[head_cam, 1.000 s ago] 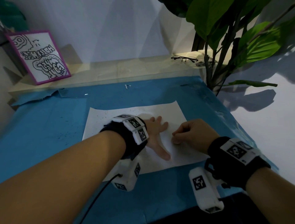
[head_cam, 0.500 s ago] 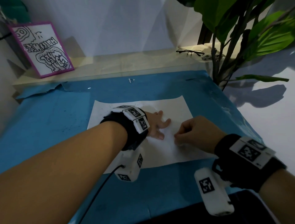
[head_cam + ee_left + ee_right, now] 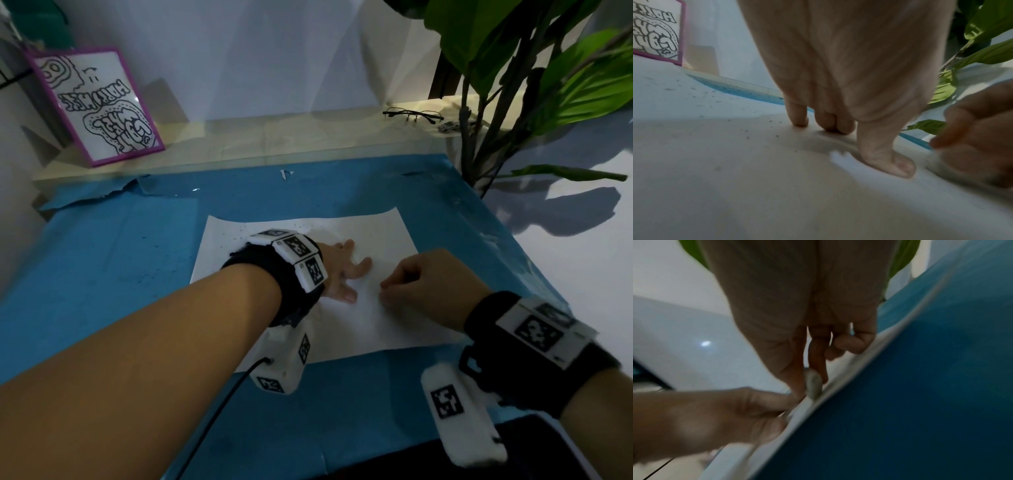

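A white paper sheet lies flat on the blue table cover. My left hand presses down on the middle of the sheet with straight fingers; in the left wrist view its fingertips touch the paper. Just to its right, my right hand is curled, knuckles up, on the sheet. In the right wrist view the right hand pinches a small whitish lump between thumb and forefinger, held against the paper. What the lump is cannot be told.
Dark specks dot the paper's far left part. A purple-framed drawing leans on the wall at the back left. Black glasses lie on the back ledge. A leafy plant stands at the right. A dark object sits at the near edge.
My left thumb has drawn in from its wide spread, with the hand still pressing on the sheet. The right hand stays curled at about the same spot.
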